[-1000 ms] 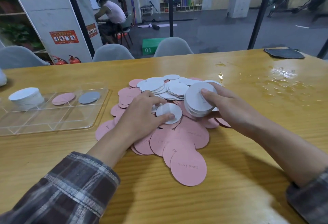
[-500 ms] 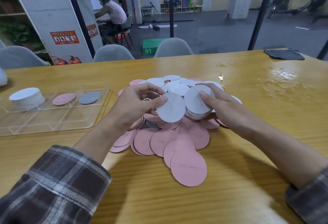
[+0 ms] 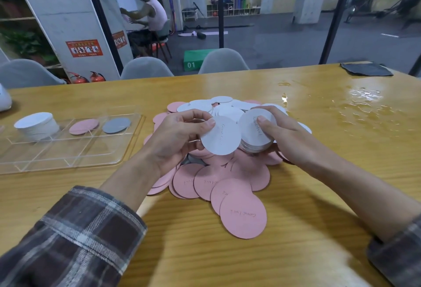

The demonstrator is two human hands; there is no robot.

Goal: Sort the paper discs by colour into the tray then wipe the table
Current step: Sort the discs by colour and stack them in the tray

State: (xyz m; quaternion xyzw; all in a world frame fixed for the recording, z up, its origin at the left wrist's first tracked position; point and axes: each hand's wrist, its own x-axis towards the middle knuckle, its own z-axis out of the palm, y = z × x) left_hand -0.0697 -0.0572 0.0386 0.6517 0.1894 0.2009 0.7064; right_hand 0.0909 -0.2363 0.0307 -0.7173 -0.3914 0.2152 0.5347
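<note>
Although the tray [image 3: 68,152] sits well to the left of the left hand [image 3: 175,137], it is only partly filled. A white stack [image 3: 36,125] stands in the cell farthest from that hand, with one pink disc [image 3: 83,126] and one grey disc [image 3: 116,125] in the cells nearer it. The left hand pinches a single white disc [image 3: 221,137] by its rim, thumb on the upper edge and fingers curled behind. The disc is tilted up and raised over the pile [image 3: 227,181]. Just right of that disc, touching it or nearly so, the right hand [image 3: 289,136] grips a thick bundle [image 3: 256,132] of white discs, thumb laid across the top face and fingers wrapped beneath. Under both hands the pile spreads on the table [image 3: 307,236]: pink discs [image 3: 243,218] on the near side, loose white discs [image 3: 219,107] just beyond the hands. The paper looks light, thin and fairly stiff, so a single disc probably lifts best by an edge pinch. Flat ones may cling to the wood and need a nail under the rim. A bundle likely fans out sideways unless squeezed across its faces. Well to the right of the right hand a wet patch [image 3: 364,104] shines, a risk to any paper slid that way. Past it, at the far edge, lies a dark cloth [image 3: 365,69], presumably for the wiping.
</note>
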